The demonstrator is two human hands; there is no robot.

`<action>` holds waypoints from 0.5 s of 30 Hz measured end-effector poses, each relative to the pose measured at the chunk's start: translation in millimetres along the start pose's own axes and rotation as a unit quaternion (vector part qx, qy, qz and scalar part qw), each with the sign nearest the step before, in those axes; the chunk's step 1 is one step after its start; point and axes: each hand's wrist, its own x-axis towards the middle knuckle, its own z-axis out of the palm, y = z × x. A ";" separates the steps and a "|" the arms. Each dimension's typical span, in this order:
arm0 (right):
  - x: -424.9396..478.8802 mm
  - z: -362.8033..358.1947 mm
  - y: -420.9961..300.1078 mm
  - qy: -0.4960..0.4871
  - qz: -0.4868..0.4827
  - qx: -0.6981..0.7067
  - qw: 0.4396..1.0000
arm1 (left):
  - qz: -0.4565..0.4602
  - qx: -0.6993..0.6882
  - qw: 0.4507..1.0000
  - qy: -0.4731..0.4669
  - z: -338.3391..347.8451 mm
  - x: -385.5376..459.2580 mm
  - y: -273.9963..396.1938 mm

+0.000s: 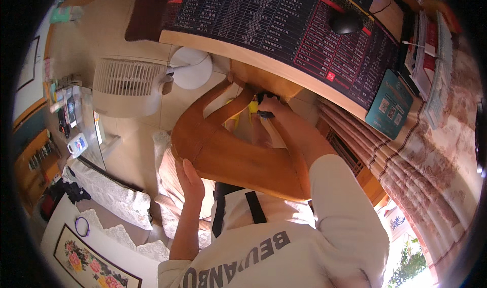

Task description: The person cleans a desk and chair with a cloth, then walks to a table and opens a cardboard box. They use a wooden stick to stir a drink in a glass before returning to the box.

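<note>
In front of my body is a brown wooden chair (236,154), its broad curved backrest towards me and its seat (266,76) partly beneath the desk. My left hand (192,179) grips the outer edge of the backrest at its left side. Further forward, my right hand (270,104) is closed on a dark object (266,114), perhaps a cloth, beside the right armrest near the seat. Its full shape is hidden by my fingers. Through the opening in the chair, my feet in yellow slippers (253,107) show on the floor.
A desk with a wooden edge (236,46) carries a dark printed desk mat (266,21), a black mouse (346,21) and a green printed card (392,103). At the left stands a white fan (127,86) near a round white base (192,69). Curtains (411,162) hang at the right.
</note>
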 end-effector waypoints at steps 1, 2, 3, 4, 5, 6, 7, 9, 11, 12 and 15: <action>-15.9 -7.3 -6.9 -0.032 -0.022 -0.018 0.999 | 0.002 -0.001 1.000 0.001 0.5 -1.4 -2.2; -37.1 -10.0 -6.1 -0.041 -0.025 -0.026 0.999 | 0.007 0.002 1.000 0.000 0.5 -1.0 -4.5; -94.6 -26.7 -23.3 -0.055 -0.032 -0.052 0.997 | -0.001 -0.001 1.000 0.011 -0.6 -5.6 -11.2; -128.5 -33.6 -25.1 -0.059 -0.038 -0.087 0.994 | 0.006 0.002 1.000 0.006 -0.4 -6.6 -9.1; -153.0 -36.4 -23.6 -0.062 -0.045 -0.119 0.990 | 0.015 0.005 1.000 0.002 -0.6 -6.0 -7.6; -171.3 -37.4 -18.2 -0.086 -0.059 -0.157 0.982 | 0.026 0.012 1.000 -0.003 -0.3 -5.8 -5.6; -186.4 -36.6 -9.5 -0.113 -0.074 -0.195 0.972 | 0.036 0.022 0.999 -0.009 0.2 -4.1 -4.3; -214.3 -35.7 11.9 -0.112 -0.124 -0.205 0.964 | 0.058 0.055 0.997 -0.017 1.9 -1.2 -2.0; -287.6 -79.1 -4.4 -0.180 -0.134 -0.229 0.947 | 0.082 0.016 0.996 -0.017 3.9 0.1 6.1; -305.4 -76.3 9.3 -0.134 -0.151 -0.187 0.961 | 0.099 -0.058 0.993 -0.020 6.0 2.0 17.6; -394.2 -81.5 -5.5 -0.129 -0.203 -0.053 0.969 | 0.094 -0.024 0.995 -0.010 6.7 1.1 13.8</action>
